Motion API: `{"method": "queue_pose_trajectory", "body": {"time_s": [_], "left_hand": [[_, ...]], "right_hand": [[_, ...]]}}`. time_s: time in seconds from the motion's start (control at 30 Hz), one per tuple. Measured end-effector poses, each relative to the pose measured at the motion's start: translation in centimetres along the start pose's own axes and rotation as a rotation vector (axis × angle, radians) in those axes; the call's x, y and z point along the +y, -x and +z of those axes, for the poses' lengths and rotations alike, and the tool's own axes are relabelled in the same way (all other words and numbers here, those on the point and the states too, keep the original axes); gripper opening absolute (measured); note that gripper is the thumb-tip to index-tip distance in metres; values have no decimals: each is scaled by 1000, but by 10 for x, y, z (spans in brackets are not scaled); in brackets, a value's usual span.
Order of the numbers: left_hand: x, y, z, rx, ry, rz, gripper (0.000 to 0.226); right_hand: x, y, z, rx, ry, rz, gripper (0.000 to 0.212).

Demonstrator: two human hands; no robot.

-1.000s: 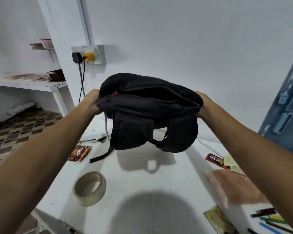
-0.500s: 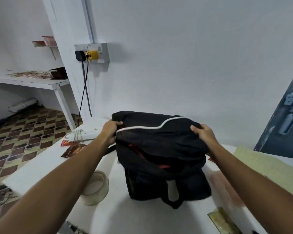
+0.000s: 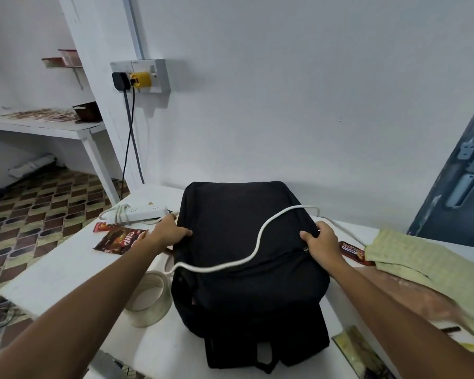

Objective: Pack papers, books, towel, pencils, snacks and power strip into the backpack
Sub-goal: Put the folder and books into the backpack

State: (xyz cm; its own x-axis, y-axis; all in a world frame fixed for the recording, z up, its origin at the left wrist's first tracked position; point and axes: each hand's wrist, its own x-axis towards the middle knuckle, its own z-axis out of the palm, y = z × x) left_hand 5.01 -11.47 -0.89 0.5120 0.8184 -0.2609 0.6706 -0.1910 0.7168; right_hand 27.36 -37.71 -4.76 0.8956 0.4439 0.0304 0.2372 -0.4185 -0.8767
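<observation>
One black backpack (image 3: 246, 269) flat on the white counter (image 3: 66, 269), two hands, left hand (image 3: 170, 232) and right hand (image 3: 319, 242) gripping its sides, fingers (image 3: 307, 236) curled into the cloth, one white cord (image 3: 257, 242) across it, two snack packets (image 3: 121, 239) nearby, one green towel (image 3: 422, 263).

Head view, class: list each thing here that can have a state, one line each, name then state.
backpack: lying flat on the table, gripped at both sides, white cord draped across it
left hand: gripping the backpack's left edge
right hand: gripping the backpack's right edge
power strip: on the table, unpacked, cord bundled
towel: folded, unpacked
tape roll: resting against the backpack
</observation>
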Motion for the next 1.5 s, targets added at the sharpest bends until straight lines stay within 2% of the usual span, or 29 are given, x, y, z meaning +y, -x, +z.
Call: {"method": "queue_pose_trajectory", "body": {"time_s": [0.07, 0.13, 0.23, 0.33, 0.4, 0.47, 0.57, 0.67, 0.73, 0.83, 1.07, 1.2, 1.3, 1.4, 1.5], "left_hand": [[2, 0, 1, 149, -207, 157, 63], [14, 9, 4, 207, -255, 366, 62], [39, 37, 20, 36, -297, 661, 58], [52, 56, 62, -131, -467, 839, 67], [56, 60, 93, -208, -587, 845, 77], [58, 58, 122, -249, -706, 825, 87], [52, 52, 151, -183, -833, 852, 99], [30, 50, 165, -28, -777, 946, 93], [21, 51, 175, 41, -724, 1008, 85], [19, 54, 183, 62, -737, 1025, 77], [11, 59, 184, 98, -743, 990, 74], [7, 58, 182, 127, -718, 995, 76], [22, 64, 182, 184, -680, 892, 74], [61, 76, 183, 292, -610, 732, 60], [94, 85, 205, 403, -555, 855, 32]], "right_hand": [[1, -2, -1, -5, 67, -14, 14], [-1, -1, -2, -15, 196, -38, 18], [-8, 6, -3, -17, 490, -120, 29], [-9, 18, 0, 19, 667, -359, 48], [-6, 28, 4, -25, 701, -483, 49], [2, 40, 9, -95, 729, -522, 52], [26, 51, 10, -97, 756, -556, 60], [45, 59, 9, -79, 662, -554, 65], [54, 65, 12, -63, 567, -541, 57], [64, 68, 16, -11, 493, -540, 47], [69, 70, 21, 23, 455, -575, 48], [60, 70, 9, -151, 393, -517, 56], [53, 63, -28, -257, 284, -471, 43], [55, 60, -78, -140, 238, -430, 28], [77, 62, -133, 59, 288, -313, 25]]}}
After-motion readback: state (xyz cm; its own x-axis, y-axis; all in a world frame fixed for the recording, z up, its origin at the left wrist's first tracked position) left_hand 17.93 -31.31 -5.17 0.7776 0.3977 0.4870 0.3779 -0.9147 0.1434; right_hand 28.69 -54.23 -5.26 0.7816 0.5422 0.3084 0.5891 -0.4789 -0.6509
